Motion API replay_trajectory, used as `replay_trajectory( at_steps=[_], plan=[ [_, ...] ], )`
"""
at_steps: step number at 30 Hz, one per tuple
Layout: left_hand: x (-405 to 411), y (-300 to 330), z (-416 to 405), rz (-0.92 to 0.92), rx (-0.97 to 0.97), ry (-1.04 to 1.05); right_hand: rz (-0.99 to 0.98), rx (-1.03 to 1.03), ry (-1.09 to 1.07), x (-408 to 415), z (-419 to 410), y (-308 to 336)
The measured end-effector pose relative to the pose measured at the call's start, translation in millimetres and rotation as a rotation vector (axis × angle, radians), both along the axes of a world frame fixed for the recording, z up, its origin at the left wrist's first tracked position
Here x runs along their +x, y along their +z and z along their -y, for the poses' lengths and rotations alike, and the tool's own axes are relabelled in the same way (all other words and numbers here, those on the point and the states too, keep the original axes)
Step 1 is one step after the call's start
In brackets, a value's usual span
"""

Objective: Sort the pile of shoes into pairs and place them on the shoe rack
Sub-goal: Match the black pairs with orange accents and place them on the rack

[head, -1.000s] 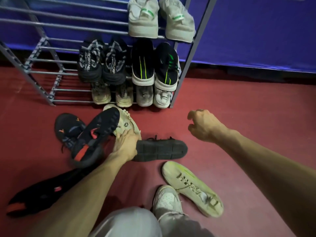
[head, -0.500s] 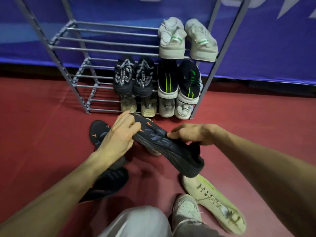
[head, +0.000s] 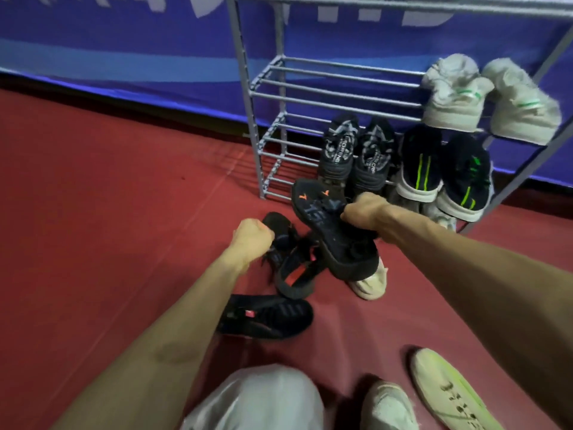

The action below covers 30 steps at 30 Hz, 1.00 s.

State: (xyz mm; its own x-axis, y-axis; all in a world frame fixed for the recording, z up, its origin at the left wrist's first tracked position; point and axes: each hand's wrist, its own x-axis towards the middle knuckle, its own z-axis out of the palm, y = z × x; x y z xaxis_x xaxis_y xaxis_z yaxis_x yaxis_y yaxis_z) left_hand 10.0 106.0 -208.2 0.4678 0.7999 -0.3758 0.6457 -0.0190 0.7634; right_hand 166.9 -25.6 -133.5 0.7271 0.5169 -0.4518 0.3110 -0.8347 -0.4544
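Red floor (head: 108, 212) fills lower frame, matte, faint seam lines running across it. Blue banner (head: 124, 57) stands as back wall, pale band along it, big white letters cut off at top edge. Dark strip where banner meets floor. Light soft, dim; bar shadows fall on floor left of grey metal frame. Grey trouser knee (head: 257, 398) pokes in at bottom edge.
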Motion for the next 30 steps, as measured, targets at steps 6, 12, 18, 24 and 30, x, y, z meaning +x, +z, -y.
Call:
replay_trajectory(
  at_steps=[6,12,18,24,30],
  plan=[
    [-44.2,-49.7,-10.5,-0.073,-0.199,0.075,0.126,-0.154,0.065,-7.0,-26.7,-13.7],
    [-34.5,-102.8,12.7,-0.149,-0.199,0.054,0.169,-0.275,0.122,3.5,2.3,-23.9],
    [9.1,-109.9,31.2,-0.136,-0.24,0.085,0.157,-0.303,0.095,24.3,36.8,-25.8],
    [38.8,-115.5,56.3,-0.149,-0.337,0.042,0.181,-0.318,0.023,39.5,45.9,-29.4],
    [43.5,-116.6,31.9,-0.363,-0.208,0.131,0.191,-0.31,0.043,44.0,49.3,-39.9]
  ],
)
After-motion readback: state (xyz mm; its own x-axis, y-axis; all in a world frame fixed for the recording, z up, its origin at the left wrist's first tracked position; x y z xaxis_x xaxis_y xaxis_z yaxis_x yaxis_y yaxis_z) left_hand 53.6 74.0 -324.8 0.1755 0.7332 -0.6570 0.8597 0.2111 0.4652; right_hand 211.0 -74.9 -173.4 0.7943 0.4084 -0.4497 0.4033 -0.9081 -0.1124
